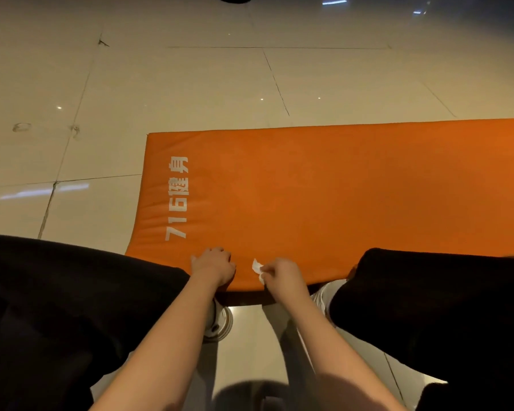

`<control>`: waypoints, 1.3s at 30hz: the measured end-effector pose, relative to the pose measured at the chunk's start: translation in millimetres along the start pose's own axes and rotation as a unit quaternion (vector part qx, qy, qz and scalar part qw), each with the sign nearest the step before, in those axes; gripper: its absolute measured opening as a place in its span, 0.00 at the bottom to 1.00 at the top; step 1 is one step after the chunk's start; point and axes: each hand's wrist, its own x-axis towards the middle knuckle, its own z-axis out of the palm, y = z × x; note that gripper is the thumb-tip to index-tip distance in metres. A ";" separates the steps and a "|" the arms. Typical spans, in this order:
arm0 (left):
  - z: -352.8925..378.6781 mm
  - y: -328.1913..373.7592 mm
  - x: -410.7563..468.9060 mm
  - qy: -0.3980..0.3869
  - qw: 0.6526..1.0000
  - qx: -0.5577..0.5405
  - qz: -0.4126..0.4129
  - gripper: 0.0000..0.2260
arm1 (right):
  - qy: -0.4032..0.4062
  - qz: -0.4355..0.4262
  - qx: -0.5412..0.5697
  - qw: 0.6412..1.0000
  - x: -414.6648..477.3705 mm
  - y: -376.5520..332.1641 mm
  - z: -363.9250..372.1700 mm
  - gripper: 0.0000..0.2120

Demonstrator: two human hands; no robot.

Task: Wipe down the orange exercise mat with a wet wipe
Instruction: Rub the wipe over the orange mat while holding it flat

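head, r hand [281, 272] pinches wipe [257, 269], orange mat [339, 197]

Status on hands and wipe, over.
Right hand pinches wipe at mat near edge. Left hand rests on mat beside it. Knees flank both.

floor [190, 84]: glossy beige tiles, dark grout lines
on floor: orange mat [339, 188], lying flat, white print at left end
also on floor: my white shoes [220, 321], at mat's near edge

beige tiled floor [190, 84] | white shoe [220, 323] | black trousers [57, 307]
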 end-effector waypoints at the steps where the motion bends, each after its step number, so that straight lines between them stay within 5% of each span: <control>1: -0.2 -1.0 0.0 0.000 1.000 -0.004 0.000 0.20 | 0.012 0.014 -0.009 1.000 5.1 6.6 -1.9 0.12; 5: 0.7 -1.9 -3.6 0.007 1.000 -0.005 0.000 0.22 | 0.087 0.063 -0.050 0.993 5.0 4.5 4.2 0.12; 9: 0.5 1.9 -2.0 0.021 1.000 -0.007 -0.019 0.21 | 0.059 -0.016 -0.011 0.998 -0.7 -11.8 11.8 0.12; 12: 0.7 5.3 0.4 0.027 0.999 -0.007 -0.024 0.20 | 0.027 0.026 0.013 0.999 12.7 -1.4 0.2 0.12; 17: 2.0 -13.1 21.2 0.058 0.998 -0.012 0.019 0.20 | 0.120 0.072 -0.062 0.988 20.7 11.0 9.4 0.12; 23: 26.2 -25.5 42.1 0.066 0.997 -0.018 -0.044 0.26 | -0.013 -0.053 -0.054 0.997 50.3 -13.6 27.2 0.14; 29: 24.0 -25.3 42.3 0.078 0.995 -0.032 -0.043 0.27 | 0.110 0.048 -0.072 0.990 70.6 3.0 25.3 0.13; 35: 17.3 -24.7 44.9 0.084 0.994 -0.039 -0.051 0.25 | 0.016 -0.058 -0.016 0.998 82.9 -26.4 37.5 0.12; 39: 3.7 -28.2 62.8 0.114 0.991 -0.062 -0.034 0.24 | 0.086 0.040 -0.054 0.994 102.1 -1.5 20.3 0.11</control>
